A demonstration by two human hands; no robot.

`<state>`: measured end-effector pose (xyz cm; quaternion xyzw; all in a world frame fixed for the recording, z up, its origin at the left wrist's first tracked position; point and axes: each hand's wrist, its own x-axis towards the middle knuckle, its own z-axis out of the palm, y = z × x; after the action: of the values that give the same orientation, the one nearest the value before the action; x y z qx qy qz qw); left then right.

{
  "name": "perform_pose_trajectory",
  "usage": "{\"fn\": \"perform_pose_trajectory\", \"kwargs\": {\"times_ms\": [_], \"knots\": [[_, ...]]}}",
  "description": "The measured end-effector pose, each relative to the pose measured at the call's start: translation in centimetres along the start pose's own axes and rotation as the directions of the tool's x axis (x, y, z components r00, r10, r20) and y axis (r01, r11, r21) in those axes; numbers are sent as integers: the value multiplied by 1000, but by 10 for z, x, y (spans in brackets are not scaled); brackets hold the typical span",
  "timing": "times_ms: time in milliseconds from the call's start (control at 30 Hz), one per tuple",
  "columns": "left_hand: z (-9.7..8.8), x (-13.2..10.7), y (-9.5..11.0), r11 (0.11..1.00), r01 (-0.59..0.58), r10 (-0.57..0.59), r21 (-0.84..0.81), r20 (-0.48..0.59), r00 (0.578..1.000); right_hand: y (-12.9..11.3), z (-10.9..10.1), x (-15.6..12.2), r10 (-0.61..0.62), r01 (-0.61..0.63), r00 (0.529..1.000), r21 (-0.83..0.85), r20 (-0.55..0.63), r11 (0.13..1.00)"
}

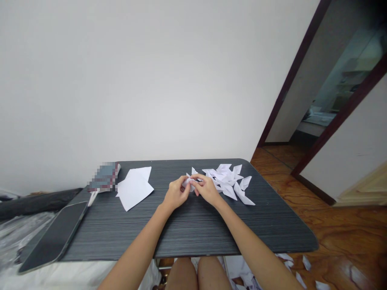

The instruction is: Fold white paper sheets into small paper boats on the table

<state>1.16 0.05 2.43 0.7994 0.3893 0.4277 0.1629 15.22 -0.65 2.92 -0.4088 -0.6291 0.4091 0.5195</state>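
A small piece of folded white paper (188, 181) is pinched between both hands over the middle of the table. My left hand (177, 192) grips it from the left, thumb and fingers closed. From the right, my right hand (207, 188) presses it with thumb and index finger. Fingers cover much of the paper, so its full shape is hidden. Just right of my right hand lies a loose heap of pointed folded white paper pieces (225, 177). To the left rest flat white paper sheets (135, 188), overlapping one another.
A tablet (56, 233) lies at the dark table's (193, 237) left edge, with a white cable (93, 198) by its upper end. Behind it sits a blurred-out packet or book (105, 177). Paper scraps (306, 263) are scattered on the wooden floor at right. A white wall (169, 80) stands behind the table.
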Motion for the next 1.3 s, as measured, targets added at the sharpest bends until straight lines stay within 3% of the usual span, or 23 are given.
{"fn": "perform_pose_trajectory", "kwargs": {"times_ms": [367,567,733,933,1100,1200,1300], "knots": [[-2,3,1,969,71,-75,-237,-8,997,5,-2,0,37,-34,998,75,-42,997],[-8,5,4,974,53,-40,-222,64,997,2,-3,-1,2,0,1000,62,-28,998],[-9,5,4,954,66,-58,-293,38,998,-1,-6,-1,-5,6,1000,85,-7,996],[-14,6,-2,949,60,-47,-311,49,998,-3,-12,0,-147,148,989,52,-29,988],[-24,6,-3,975,-18,50,-223,141,989,-2,-16,-1,-234,236,971,-82,42,968],[-30,6,2,968,-106,158,-227,225,961,-2,-18,-2,-237,246,968,-123,79,962],[-33,6,4,965,-183,224,-186,232,947,-5,-19,-5,-220,234,969,-132,112,963]]}}
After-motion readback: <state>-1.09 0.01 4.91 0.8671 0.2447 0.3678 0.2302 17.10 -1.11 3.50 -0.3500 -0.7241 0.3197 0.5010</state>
